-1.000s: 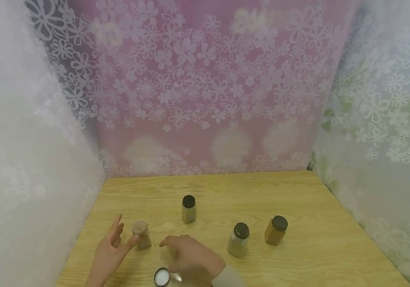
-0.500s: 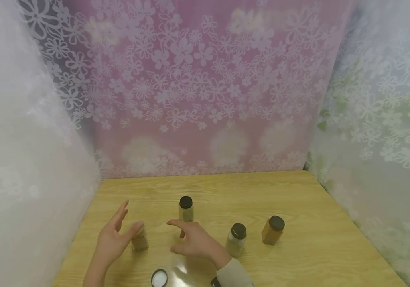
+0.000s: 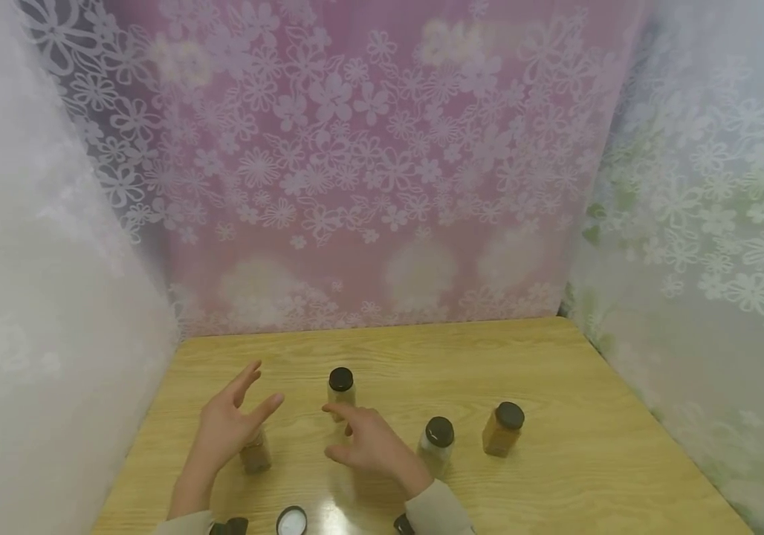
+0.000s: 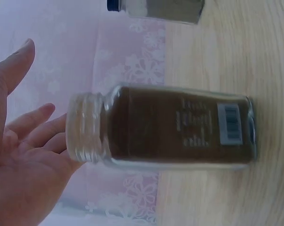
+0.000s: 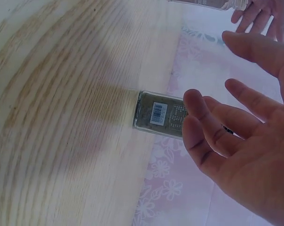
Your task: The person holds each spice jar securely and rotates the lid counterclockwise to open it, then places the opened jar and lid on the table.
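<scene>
My left hand (image 3: 224,427) hovers beside and over the top of a lidless glass spice jar (image 3: 256,457), fingers and thumb spread and holding nothing. The left wrist view shows this jar (image 4: 179,127) upright, with brown powder, a barcode label and a bare threaded neck. My right hand (image 3: 375,446) is in the air with loosely bent fingers and nothing in them, just in front of a black-capped spice jar (image 3: 340,380). In the right wrist view its fingers overlap that jar (image 5: 156,113) and hide the upper part. An upturned black lid (image 3: 291,521) with a white inside lies near me.
Right of my right hand stand a black-capped jar (image 3: 438,435) of pale greenish contents and another of orange-brown powder (image 3: 502,431). Flowered curtains (image 3: 368,186) hang behind and along both sides of the wooden table (image 3: 556,371).
My left hand has lifted and shifted forward over the lidless jar. My right hand has moved away from the upturned lid, forward and right toward the back jar. The view has shifted slightly.
</scene>
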`<state>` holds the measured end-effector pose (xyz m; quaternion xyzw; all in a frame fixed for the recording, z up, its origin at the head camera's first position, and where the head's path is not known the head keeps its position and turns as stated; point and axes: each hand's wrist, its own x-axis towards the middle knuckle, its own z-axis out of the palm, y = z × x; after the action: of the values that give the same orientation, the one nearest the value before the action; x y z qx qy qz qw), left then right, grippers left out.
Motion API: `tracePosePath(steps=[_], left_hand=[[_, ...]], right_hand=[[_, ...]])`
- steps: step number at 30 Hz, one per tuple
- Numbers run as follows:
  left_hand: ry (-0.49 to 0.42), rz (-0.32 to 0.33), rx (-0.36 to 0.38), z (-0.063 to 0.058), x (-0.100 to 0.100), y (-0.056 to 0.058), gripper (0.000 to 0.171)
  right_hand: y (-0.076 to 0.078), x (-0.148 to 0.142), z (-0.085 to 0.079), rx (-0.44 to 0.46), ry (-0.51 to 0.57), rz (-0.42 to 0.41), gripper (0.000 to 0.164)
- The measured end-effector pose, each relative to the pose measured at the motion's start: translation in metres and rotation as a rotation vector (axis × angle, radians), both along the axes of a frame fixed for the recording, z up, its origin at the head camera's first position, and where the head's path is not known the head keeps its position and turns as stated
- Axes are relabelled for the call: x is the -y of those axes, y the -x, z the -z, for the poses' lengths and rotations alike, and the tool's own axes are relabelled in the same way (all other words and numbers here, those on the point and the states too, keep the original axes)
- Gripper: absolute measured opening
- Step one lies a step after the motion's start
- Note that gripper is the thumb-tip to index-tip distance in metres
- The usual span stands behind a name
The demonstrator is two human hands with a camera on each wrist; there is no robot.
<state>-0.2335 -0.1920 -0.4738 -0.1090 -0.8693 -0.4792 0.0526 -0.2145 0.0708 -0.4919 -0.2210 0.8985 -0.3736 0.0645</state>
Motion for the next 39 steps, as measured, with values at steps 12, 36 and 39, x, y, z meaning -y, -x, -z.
tracePosePath(steps=[12,36,39], left_hand=[[-0.028,0.048,-0.013,-0.005,-0.038,0.014,0.084],[-0.105,0.126,0.026,0.017,-0.072,0.02,0.082],[-0.103,0.13,0.03,0.021,-0.075,0.022,0.081]], right_hand=[[-0.001,-0.006,-0.002,-0.046,0.004,0.125,0.051],[0.0,-0.017,-0.002,-0.069,0.013,0.224,0.045],[0.001,-0.017,-0.002,-0.089,0.021,0.239,0.044]])
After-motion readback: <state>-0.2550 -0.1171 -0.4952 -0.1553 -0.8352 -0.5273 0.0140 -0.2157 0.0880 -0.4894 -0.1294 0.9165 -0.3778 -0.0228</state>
